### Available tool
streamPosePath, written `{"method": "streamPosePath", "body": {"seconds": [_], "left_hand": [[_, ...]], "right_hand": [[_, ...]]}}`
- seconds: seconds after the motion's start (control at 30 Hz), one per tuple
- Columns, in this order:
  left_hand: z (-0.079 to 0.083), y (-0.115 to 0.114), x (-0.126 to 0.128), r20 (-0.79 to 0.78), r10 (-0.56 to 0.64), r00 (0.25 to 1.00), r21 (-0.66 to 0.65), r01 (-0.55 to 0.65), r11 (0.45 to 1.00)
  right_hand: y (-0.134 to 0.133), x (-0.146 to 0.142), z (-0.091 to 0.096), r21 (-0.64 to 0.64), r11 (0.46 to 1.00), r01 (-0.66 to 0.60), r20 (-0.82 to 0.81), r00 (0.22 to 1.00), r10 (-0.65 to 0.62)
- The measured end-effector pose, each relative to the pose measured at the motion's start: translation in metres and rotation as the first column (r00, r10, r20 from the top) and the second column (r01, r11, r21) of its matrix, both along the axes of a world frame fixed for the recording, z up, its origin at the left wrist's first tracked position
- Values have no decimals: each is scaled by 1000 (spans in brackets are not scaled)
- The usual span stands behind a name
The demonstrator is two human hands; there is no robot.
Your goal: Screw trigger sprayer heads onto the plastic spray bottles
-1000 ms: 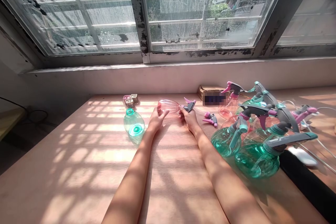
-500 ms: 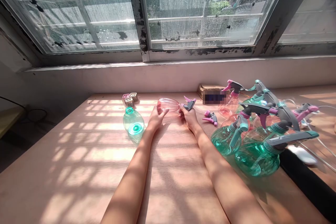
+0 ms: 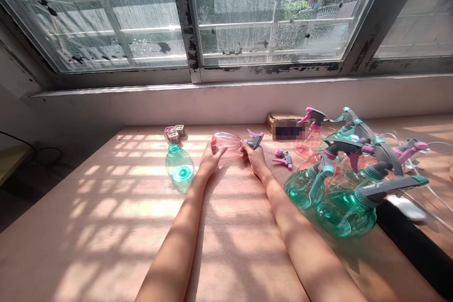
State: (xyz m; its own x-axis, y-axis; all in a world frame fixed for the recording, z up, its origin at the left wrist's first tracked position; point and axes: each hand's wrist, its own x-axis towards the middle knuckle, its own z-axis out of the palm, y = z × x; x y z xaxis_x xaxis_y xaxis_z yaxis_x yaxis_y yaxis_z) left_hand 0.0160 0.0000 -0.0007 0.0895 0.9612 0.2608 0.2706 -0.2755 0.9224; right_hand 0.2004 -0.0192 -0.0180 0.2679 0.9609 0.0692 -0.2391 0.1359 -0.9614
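A clear pink spray bottle (image 3: 227, 140) lies on its side between my hands, its neck pointing right. My left hand (image 3: 209, 158) is closed around its base end. At the neck, the fingers of my right hand (image 3: 255, 158) pinch the grey and pink trigger sprayer head (image 3: 255, 140); they hide the joint between head and bottle. Left of my left hand, an open-necked green bottle (image 3: 180, 165) stands without a head. A loose pink and grey sprayer head (image 3: 284, 158) lies right of my right hand.
Several green and pink spray bottles (image 3: 347, 212) with heads crowd the table's right side. Behind them is a brown box (image 3: 283, 120). Small square blocks (image 3: 173, 136) sit at the back left. A white mouse (image 3: 406, 208), cables and a black strip (image 3: 414, 250) lie far right.
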Motion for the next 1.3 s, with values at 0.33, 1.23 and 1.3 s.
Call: {"method": "streamPosePath", "body": {"seconds": [0.33, 1.23, 1.3], "left_hand": [[0, 0, 0, -21, 21, 1000, 4, -21, 1000], [-13, 9, -2, -6, -3, 1000, 45, 3, 999], [-12, 9, -2, -6, -1, 1000, 47, 1, 999]], "right_hand": [[0, 0, 0, 2, 1000, -2, 2, 1000, 2], [5, 0, -6, 25, 1000, 11, 23, 1000, -12], [5, 1, -6, 22, 1000, 9, 25, 1000, -9]]}}
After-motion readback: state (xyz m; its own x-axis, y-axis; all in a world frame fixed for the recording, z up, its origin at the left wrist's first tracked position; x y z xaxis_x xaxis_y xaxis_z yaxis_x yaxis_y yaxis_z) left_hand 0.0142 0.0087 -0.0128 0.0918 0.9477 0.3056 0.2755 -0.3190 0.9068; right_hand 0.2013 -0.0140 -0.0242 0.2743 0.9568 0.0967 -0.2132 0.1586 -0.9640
